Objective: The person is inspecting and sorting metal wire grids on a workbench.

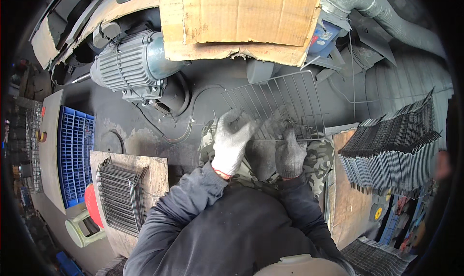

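Observation:
In front of my lap, a rectangular wire rack [275, 99] is held up at a tilt, its thin parallel bars running away from me. My left hand [232, 138], in a pale work glove with a red cuff edge, grips the rack at its near left corner, fingers and thumb curled. At the near edge, right of centre, is my right hand [291, 153] in a darker grey glove. Its fingers lie over the bars and are smeared by motion, so their grip is unclear. Camouflage-patterned cloth [316, 162] covers my legs below the rack.
A tall stack of wire racks [391, 150] stands on a board at right; a smaller stack [121, 194] sits on a board at left. Ahead are a grey electric motor [128, 63], cardboard sheets [241, 20] and a duct hose [386, 15]. A blue plastic grid [77, 155] is far left.

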Demonstrator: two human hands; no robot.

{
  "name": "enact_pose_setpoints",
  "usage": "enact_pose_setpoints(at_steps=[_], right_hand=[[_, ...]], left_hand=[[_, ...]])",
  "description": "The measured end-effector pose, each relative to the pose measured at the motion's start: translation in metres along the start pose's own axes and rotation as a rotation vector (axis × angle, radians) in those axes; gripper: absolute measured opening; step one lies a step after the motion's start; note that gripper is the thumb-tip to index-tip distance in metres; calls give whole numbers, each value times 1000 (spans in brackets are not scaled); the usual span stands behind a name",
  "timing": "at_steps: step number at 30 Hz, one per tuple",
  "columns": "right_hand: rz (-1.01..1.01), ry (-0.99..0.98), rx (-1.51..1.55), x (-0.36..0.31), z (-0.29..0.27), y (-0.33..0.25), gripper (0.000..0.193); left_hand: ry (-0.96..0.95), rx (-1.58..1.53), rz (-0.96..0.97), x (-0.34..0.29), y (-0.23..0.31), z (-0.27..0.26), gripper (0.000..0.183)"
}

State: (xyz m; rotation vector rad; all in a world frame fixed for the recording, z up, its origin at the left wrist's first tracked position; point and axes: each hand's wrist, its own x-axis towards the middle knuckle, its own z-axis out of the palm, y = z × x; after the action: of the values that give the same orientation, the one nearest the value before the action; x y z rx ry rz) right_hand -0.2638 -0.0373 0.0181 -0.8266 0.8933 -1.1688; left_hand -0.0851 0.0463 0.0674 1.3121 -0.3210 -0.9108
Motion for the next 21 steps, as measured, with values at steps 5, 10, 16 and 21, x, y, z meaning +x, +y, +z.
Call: enact_pose_setpoints(at_steps=[5, 10, 16, 21], right_hand=[[227, 3, 244, -1, 16, -17, 42], [-169, 1, -516, 31, -43, 3, 38], [22, -366, -610, 103, -29, -38, 35], [278, -234, -387, 127, -23, -18, 14]], left_hand=[[202, -140, 8, 32, -34, 5, 36], [16, -184, -14, 43, -39, -4, 6], [-80, 35, 73, 86, -50, -22, 15], [-178, 179, -63, 120, -46, 6, 13]])
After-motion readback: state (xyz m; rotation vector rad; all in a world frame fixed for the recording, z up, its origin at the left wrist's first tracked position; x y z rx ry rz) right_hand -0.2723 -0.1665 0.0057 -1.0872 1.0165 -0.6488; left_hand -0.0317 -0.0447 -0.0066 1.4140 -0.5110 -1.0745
